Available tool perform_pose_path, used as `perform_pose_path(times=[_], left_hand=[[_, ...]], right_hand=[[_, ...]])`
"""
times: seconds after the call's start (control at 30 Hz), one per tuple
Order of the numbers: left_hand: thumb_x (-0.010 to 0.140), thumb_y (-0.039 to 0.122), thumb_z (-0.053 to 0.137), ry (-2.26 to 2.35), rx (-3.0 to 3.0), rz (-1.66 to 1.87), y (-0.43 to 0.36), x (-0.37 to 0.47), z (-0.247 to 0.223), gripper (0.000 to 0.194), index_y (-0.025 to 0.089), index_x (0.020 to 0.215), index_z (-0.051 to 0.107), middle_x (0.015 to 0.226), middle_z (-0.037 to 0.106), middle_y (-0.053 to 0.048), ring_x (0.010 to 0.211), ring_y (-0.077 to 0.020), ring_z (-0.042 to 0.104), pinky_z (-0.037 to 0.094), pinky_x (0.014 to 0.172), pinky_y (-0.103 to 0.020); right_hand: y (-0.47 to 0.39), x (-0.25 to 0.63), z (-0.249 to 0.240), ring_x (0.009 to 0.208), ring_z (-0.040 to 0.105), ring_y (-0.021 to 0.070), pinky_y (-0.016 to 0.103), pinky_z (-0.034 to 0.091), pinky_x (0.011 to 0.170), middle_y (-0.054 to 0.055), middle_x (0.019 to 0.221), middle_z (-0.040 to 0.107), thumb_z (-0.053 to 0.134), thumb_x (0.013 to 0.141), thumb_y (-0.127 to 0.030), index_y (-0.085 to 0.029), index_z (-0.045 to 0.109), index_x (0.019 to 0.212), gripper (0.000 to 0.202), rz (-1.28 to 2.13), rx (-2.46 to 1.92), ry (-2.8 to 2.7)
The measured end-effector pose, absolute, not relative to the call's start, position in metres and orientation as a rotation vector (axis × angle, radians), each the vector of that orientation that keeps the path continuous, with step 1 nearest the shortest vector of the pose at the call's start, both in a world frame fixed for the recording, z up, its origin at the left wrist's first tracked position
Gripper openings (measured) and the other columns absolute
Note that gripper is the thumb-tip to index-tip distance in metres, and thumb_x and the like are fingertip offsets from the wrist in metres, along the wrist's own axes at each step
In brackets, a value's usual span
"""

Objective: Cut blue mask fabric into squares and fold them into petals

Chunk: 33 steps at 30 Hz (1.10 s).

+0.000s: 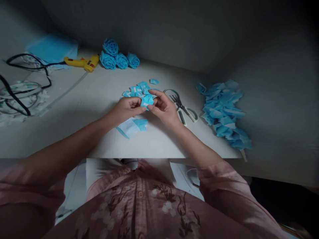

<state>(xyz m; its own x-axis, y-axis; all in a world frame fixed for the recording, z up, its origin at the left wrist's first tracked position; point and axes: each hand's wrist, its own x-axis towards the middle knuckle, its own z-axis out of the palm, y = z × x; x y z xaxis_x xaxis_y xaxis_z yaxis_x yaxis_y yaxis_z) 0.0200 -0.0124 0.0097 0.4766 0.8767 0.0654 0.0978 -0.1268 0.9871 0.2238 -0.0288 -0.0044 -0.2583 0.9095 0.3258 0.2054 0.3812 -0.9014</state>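
Between my hands, over the middle of the table, is a small blue paper petal (pixel 146 101). My left hand (pixel 129 107) pinches its left side with thumb and fingers. On the other side my right hand (pixel 163 105) grips the petal's edge, thumb in front. Just behind them lies a cluster of folded blue petals (pixel 139 88), partly hidden by my fingers. One loose petal (pixel 154 81) rests farther back. Nearer to me, below my left hand, lies a flat blue and white paper piece (pixel 133 127). Scissors (pixel 183 108) with pale handles lie right of my right hand.
Several finished blue paper roses (pixel 122 61) stand at the back. A yellow glue gun (pixel 84 62) with a black cord lies left of them, near blue sheets (pixel 53 48). White scraps and a roll (pixel 21 93) sit far left. Crumpled blue paper pieces (pixel 223 111) heap at right.
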Motion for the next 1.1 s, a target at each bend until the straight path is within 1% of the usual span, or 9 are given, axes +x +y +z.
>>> perform_pose_path(times=[0.17, 0.27, 0.33, 0.5, 0.6, 0.7, 0.87, 0.97, 1.1], left_hand=[[0.074, 0.035, 0.069, 0.878, 1.652, 0.842, -0.011, 0.021, 0.004, 0.028, 0.020, 0.064, 0.047, 0.058, 0.044, 0.006, 0.056, -0.0082, 0.041, 0.031, 0.056, -0.024], [0.073, 0.036, 0.069, 0.866, 1.718, 0.837, -0.009, 0.021, 0.000, 0.031, 0.020, 0.061, 0.044, 0.059, 0.043, 0.005, 0.059, -0.0090, 0.042, 0.031, 0.057, -0.024], [0.072, 0.037, 0.068, 0.857, 1.745, 0.822, -0.009, 0.021, -0.001, 0.033, 0.021, 0.060, 0.043, 0.059, 0.044, 0.005, 0.059, -0.0093, 0.042, 0.030, 0.058, -0.025], [0.073, 0.037, 0.069, 0.872, 1.714, 0.815, -0.009, 0.020, 0.003, 0.030, 0.020, 0.062, 0.047, 0.060, 0.047, 0.005, 0.060, -0.0094, 0.044, 0.033, 0.059, -0.025], [0.074, 0.037, 0.070, 0.897, 1.683, 0.868, -0.010, 0.020, 0.005, 0.030, 0.020, 0.063, 0.048, 0.058, 0.045, 0.006, 0.057, -0.0087, 0.042, 0.030, 0.056, -0.024], [0.074, 0.038, 0.071, 0.885, 1.675, 0.852, -0.012, 0.020, 0.009, 0.030, 0.020, 0.064, 0.049, 0.057, 0.046, 0.006, 0.055, -0.0083, 0.042, 0.030, 0.054, -0.024], [0.078, 0.047, 0.067, 0.905, 1.583, 0.800, -0.012, 0.018, 0.016, 0.029, 0.018, 0.076, 0.061, 0.071, 0.063, 0.000, 0.059, -0.0101, 0.052, 0.041, 0.057, -0.025], [0.073, 0.043, 0.072, 0.957, 1.542, 0.834, -0.010, 0.017, 0.016, 0.027, 0.018, 0.081, 0.063, 0.067, 0.058, 0.003, 0.058, -0.0098, 0.050, 0.041, 0.056, -0.024], [0.068, 0.038, 0.075, 0.968, 1.528, 0.850, -0.010, 0.017, 0.013, 0.024, 0.018, 0.075, 0.063, 0.062, 0.055, 0.004, 0.056, -0.0091, 0.048, 0.039, 0.055, -0.023]], right_hand=[[-0.028, 0.224, -0.006, 0.085, 0.063, 0.0175, 0.035, 0.058, 0.081, 0.001, 0.092, 0.061, 0.069, 0.093, -0.067, -0.025, 0.058, 0.140, 0.064, 0.991, -0.951, -1.692], [-0.027, 0.222, -0.010, 0.080, 0.060, 0.0165, 0.034, 0.057, 0.079, -0.001, 0.088, 0.060, 0.074, 0.089, -0.066, -0.026, 0.057, 0.142, 0.069, 0.991, -0.953, -1.704], [-0.027, 0.222, -0.010, 0.077, 0.059, 0.0160, 0.034, 0.057, 0.078, -0.002, 0.085, 0.058, 0.072, 0.091, -0.066, -0.026, 0.057, 0.142, 0.067, 0.971, -0.970, -1.708], [-0.027, 0.227, -0.005, 0.084, 0.065, 0.0184, 0.037, 0.059, 0.084, 0.001, 0.090, 0.065, 0.058, 0.101, -0.064, -0.027, 0.059, 0.142, 0.056, 0.951, -0.978, -1.674], [-0.026, 0.228, -0.004, 0.088, 0.066, 0.0193, 0.038, 0.059, 0.087, 0.002, 0.093, 0.066, 0.064, 0.097, -0.065, -0.027, 0.057, 0.144, 0.061, 1.017, -0.963, -1.663], [-0.025, 0.227, -0.006, 0.081, 0.061, 0.0174, 0.035, 0.057, 0.082, 0.000, 0.088, 0.063, 0.073, 0.089, -0.066, -0.026, 0.056, 0.144, 0.070, 1.045, -0.965, -1.665], [-0.024, 0.227, -0.010, 0.077, 0.057, 0.0156, 0.033, 0.055, 0.078, -0.002, 0.085, 0.057, 0.072, 0.092, -0.062, -0.025, 0.054, 0.144, 0.067, 1.020, -0.952, -1.690], [-0.026, 0.224, -0.014, 0.077, 0.056, 0.0148, 0.031, 0.054, 0.077, -0.002, 0.087, 0.056, 0.068, 0.095, -0.061, -0.024, 0.051, 0.148, 0.067, 0.987, -0.934, -1.757], [-0.023, 0.225, -0.013, 0.080, 0.058, 0.0141, 0.030, 0.054, 0.078, -0.001, 0.089, 0.061, 0.064, 0.099, -0.059, -0.023, 0.052, 0.149, 0.062, 0.914, -0.911, -1.865]])
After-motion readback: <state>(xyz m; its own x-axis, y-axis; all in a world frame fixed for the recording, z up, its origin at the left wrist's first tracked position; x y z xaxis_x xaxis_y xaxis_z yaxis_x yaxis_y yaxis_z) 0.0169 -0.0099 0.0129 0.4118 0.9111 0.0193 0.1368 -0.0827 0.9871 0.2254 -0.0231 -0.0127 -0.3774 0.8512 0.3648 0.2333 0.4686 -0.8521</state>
